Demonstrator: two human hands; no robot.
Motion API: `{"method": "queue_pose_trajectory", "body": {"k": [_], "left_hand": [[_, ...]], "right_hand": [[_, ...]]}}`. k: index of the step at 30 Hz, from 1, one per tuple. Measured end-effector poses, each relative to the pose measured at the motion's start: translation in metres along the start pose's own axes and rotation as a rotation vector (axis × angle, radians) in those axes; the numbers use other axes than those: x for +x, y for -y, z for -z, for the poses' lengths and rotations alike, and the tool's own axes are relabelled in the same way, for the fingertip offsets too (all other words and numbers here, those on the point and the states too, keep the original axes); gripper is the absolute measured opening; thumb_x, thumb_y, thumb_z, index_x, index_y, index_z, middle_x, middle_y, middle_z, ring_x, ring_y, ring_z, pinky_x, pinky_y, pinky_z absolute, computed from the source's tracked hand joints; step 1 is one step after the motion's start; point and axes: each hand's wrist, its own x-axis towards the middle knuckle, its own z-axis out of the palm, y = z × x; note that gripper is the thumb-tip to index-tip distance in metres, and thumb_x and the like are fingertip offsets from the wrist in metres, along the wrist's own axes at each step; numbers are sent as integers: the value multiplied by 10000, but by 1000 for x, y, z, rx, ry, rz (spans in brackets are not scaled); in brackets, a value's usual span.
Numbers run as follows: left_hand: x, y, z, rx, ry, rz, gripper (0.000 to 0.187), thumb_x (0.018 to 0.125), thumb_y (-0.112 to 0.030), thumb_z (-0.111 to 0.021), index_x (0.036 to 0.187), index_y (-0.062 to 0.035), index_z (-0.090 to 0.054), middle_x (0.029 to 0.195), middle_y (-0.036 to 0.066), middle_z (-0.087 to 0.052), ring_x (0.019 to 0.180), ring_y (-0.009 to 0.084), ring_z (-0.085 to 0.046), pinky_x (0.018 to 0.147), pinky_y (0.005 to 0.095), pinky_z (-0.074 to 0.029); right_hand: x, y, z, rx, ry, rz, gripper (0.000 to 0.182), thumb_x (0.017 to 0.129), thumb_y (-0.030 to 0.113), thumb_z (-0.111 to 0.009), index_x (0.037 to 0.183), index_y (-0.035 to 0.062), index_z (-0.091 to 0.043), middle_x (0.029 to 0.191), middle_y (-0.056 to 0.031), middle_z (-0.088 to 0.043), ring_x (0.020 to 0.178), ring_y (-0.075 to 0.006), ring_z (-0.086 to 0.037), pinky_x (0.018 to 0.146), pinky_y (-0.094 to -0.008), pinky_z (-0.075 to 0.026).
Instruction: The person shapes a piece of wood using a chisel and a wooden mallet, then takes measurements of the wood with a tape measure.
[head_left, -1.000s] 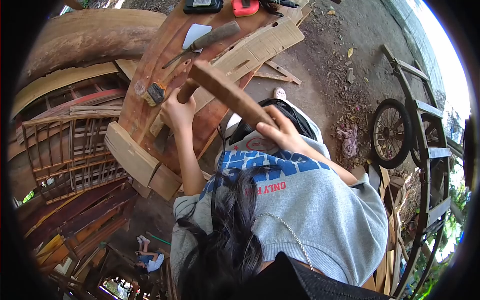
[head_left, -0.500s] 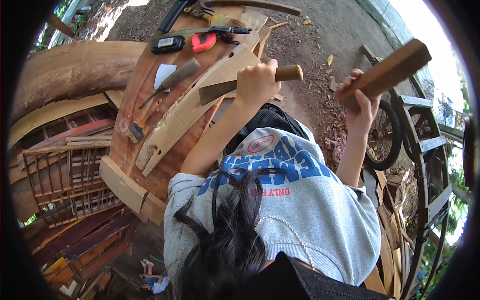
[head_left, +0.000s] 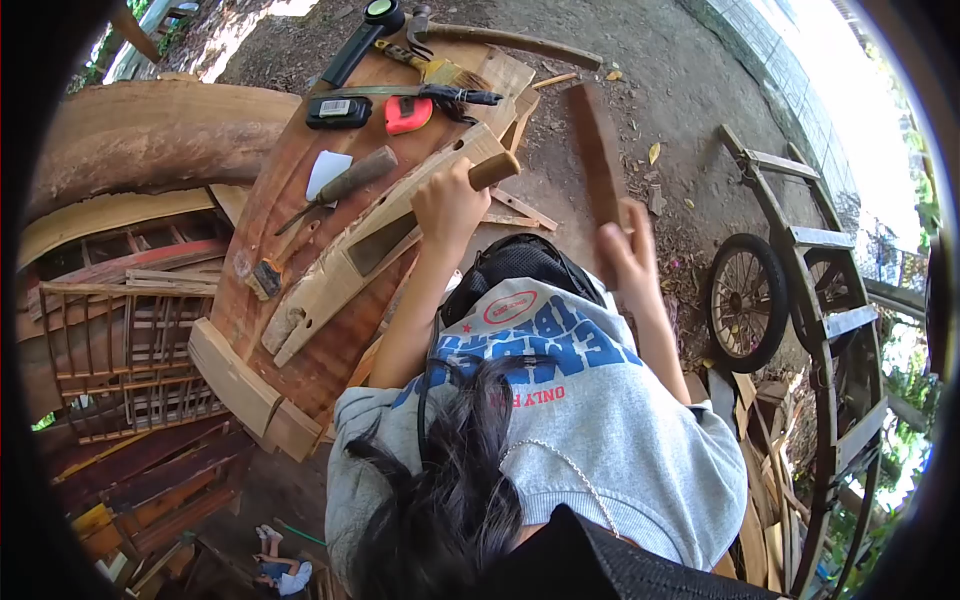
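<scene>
My left hand [head_left: 450,205] is wrapped round a wide-bladed chisel [head_left: 380,246], its wooden handle sticking out past my thumb. The blade overlaps a long pale board [head_left: 325,290] with several holes, which lies along the reddish plywood bench top [head_left: 240,225]. Held up to the right, my right hand [head_left: 628,255] grips one end of a brown wooden block [head_left: 597,150], slightly blurred and apart from the chisel's handle. A second chisel [head_left: 362,174] lies beside the board, close to a white paper [head_left: 327,172] and a small brush [head_left: 266,278].
On the bench's far end lie a red tape measure [head_left: 407,114], a black device [head_left: 338,113], a yellow paintbrush [head_left: 447,72] and a hammer [head_left: 500,34]. A wheel [head_left: 747,303] and a metal-slatted frame [head_left: 822,238] stand right. A person [head_left: 285,570] shows at lower left.
The wooden block in my right hand has swung left and tipped more upright. My left hand has moved left and down, bringing the chisel blade over the pale board's edge.
</scene>
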Motion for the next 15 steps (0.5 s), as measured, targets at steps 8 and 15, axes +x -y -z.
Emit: {"method": "queue_pose_trajectory", "body": {"k": [8, 15], "left_hand": [[-19, 29, 13, 31, -46, 72, 223, 643, -249, -693, 826, -129, -651, 643, 139, -630, 626, 324, -635, 544, 441, -497], [-44, 80, 38, 75, -81, 174, 170, 642, -244, -671, 759, -122, -656, 656, 148, -628, 631, 354, -621, 568, 453, -482]], "right_hand": [[-23, -42, -62, -23, 192, -131, 645, 851, 380, -598, 1311, 47, -291, 984, -175, -540, 944, -208, -563, 792, -262, -450], [1, 20, -50, 531, -448, 113, 299, 916, 323, -503, 1063, 102, -365, 753, -57, -529, 535, -112, -518, 436, -220, -420]]}}
